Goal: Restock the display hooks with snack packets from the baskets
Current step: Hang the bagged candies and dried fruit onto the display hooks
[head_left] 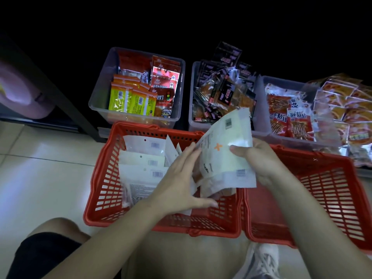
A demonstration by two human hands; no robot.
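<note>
A red mesh basket (pixel 104 178) on the floor holds several white snack packets (pixel 145 160) with barcodes. My right hand (pixel 261 158) grips a small stack of white packets (pixel 227 152) lifted above the basket's right side. My left hand (pixel 177 182) rests flat against the left edge of that stack, fingers spread, thumb low over the basket. A second red basket (pixel 332 190) to the right looks empty. No display hooks are in view.
Three clear plastic bins stand behind the baskets: the left bin (pixel 96 97) with yellow and red packets, the middle bin (pixel 192 109) with dark packets, the right bin (pixel 263 109) with red and orange ones. A dark shelf post (pixel 66 101) rises at the left. My knees and a shoe (pixel 261 260) are below.
</note>
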